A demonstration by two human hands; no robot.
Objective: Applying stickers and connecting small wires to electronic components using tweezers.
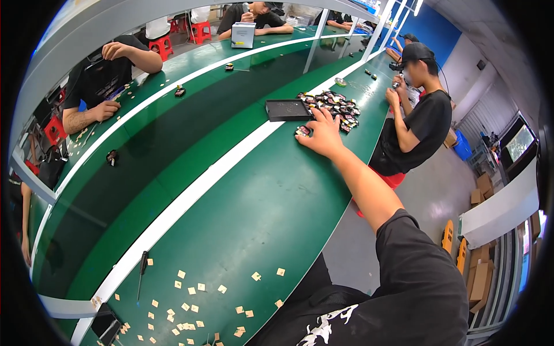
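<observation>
My right hand [323,136] reaches far forward over the green bench from the lower right. Its thumb and forefinger are closed round a small black part [302,131] with light and reddish marks; the exact kind is too small to tell. The other fingers are spread beside a heap of similar small black parts [340,106]. Just left of the heap sits a shallow black tray [284,110], close to the white strip along the belt. My left hand is out of view.
Small square tan pieces [186,307] lie scattered near me, beside a screwdriver [142,268]. A dark green conveyor belt [190,130] carries a few black parts. A co-worker in a black cap [424,104] sits ahead on the right; others sit across the belt. Metal posts [316,41] rise beyond.
</observation>
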